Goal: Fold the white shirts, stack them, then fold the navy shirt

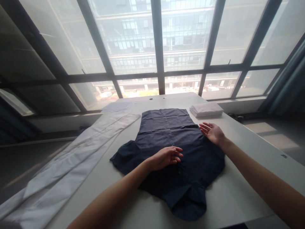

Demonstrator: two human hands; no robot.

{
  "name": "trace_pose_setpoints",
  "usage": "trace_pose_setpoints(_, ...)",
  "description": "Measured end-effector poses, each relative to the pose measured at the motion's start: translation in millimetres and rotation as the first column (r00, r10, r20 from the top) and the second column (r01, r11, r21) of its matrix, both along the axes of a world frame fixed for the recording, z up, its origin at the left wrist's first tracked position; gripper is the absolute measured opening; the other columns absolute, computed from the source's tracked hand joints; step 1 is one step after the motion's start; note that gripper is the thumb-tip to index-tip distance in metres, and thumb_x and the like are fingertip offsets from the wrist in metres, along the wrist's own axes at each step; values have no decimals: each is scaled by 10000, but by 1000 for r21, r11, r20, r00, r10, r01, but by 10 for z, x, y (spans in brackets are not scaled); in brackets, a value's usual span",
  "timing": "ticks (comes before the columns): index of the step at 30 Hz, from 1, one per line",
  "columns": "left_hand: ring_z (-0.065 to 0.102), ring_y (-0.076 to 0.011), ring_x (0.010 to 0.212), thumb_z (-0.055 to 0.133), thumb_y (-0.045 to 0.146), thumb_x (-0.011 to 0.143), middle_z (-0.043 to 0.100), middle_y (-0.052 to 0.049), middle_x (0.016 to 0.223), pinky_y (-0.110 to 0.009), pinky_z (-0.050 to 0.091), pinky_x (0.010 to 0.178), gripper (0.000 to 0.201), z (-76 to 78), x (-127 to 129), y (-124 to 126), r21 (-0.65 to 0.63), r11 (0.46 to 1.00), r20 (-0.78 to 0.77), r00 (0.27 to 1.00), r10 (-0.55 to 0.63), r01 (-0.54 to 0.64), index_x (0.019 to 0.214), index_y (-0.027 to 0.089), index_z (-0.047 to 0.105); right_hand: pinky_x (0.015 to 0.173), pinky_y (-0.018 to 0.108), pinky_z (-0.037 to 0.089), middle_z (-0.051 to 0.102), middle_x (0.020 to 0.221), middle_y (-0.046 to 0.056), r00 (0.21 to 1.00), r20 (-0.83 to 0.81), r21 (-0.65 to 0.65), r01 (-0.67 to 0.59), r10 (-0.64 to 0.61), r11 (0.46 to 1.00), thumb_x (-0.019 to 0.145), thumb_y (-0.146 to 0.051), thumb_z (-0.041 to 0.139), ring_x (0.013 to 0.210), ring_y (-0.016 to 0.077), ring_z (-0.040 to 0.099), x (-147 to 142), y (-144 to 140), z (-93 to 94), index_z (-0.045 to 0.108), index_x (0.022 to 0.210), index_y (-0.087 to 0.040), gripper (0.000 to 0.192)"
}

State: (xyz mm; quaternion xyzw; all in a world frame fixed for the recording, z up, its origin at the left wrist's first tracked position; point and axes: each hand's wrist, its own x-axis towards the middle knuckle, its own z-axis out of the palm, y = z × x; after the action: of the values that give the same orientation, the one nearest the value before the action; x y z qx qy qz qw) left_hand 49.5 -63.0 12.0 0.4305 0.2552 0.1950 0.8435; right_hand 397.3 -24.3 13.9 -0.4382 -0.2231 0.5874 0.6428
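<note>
no text, label, brand, number or sign is showing legibly anywhere in the view. the dark shirt [170, 149] is lying with no readable tag or print facing up, the white cloth [71, 165] and the folded white stack [206, 110] are showing plain surfaces, and the bench [250, 178] is carrying only a small dark mark near its right edge that is appearing too small to read. the building beyond the window [157, 47] is showing no lettering that can be made out.
</note>
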Motion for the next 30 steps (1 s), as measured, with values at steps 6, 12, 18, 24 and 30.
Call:
trace_pose_setpoints(6,681,-166,844,750,330,870,710,-121,1069,-270,495,791,348,38,5,-20,-12,1000,15,1000,1,-1,1159,144,696,900,398,596,720,1246,114,946,57,88,-324,320,942,1006,-392,449,1031,230,717,-822,-23,10,684,1073,-212,303)
trace_pose_setpoints(12,683,-160,843,743,311,877,710,-116,1064,-265,499,788,325,29,6,-8,-22,1000,0,1000,-6,6,1151,141,702,922,457,553,745,1111,104,633,717,362,20,-291,932,915,-355,523,970,268,706,-526,7,-232,699,1008,-226,238)
trace_pose_setpoints(18,685,-167,864,726,321,890,705,-120,1092,-274,501,802,338,-25,1,47,-31,999,16,999,-29,30,1179,147,695,879,416,524,759,1009,161,-86,954,294,75,-287,953,899,-376,502,954,298,695,347,-5,-333,739,941,-184,307)
trace_pose_setpoints(24,684,-168,877,720,328,897,702,-122,1098,-277,506,813,346,-39,-10,35,-1,1000,10,1000,-20,20,1187,142,691,661,344,495,755,789,122,-132,987,-72,166,95,983,783,-577,667,727,268,690,620,7,-390,723,748,-211,371)
trace_pose_setpoints(30,686,-172,865,745,323,873,706,-124,1086,-282,510,799,356,-12,-4,9,5,1000,-1,1000,5,-5,1173,138,696,609,315,509,729,744,84,172,982,52,139,-76,989,688,-379,763,669,229,669,702,-62,-303,653,809,-204,240)
